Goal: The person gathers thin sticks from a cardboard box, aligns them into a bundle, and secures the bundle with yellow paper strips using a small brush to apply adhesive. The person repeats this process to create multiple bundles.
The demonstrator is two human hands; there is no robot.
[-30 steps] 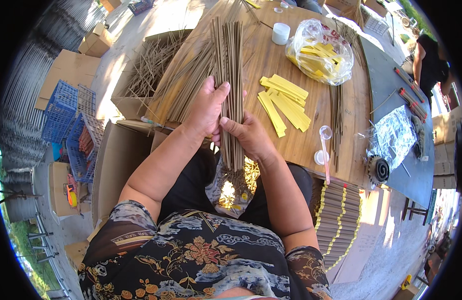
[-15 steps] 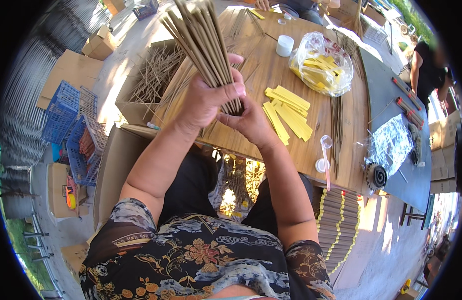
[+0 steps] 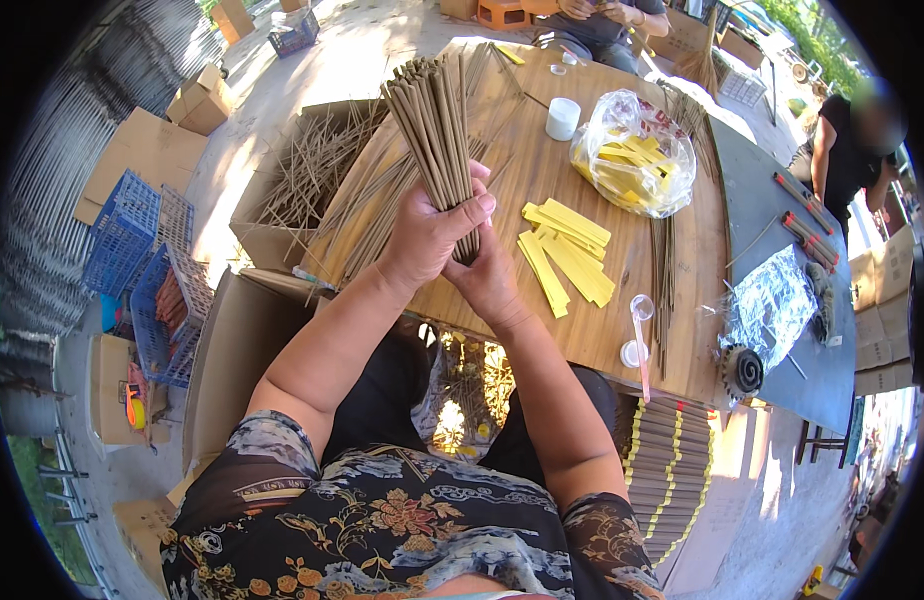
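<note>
1. The left hand (image 3: 427,238) wraps a bundle of brown sticks (image 3: 427,120), thumb laid across it; the right hand (image 3: 489,285) grips around the lower end, close against the left. Together they hold the bundle tilted, to the left of the yellow strips (image 3: 572,258).
2. The held sticks are gathered into one bunch, far ends spreading slightly. No yellow band shows on them, though the fingers hide the lower part.
3. Apparently done: to the near right of the yellow strips, below the table edge, rows of sticks (image 3: 667,475) carry yellow bands.
4. Apparently remaining: loose sticks (image 3: 374,225) lie left of the yellow strips, and farther left a carton (image 3: 267,243) holds a tangle of others.
5. The yellow strips lie loose on the wooden table (image 3: 582,345), apart from both hands; beyond them, a clear bag (image 3: 637,150) holds more.
</note>
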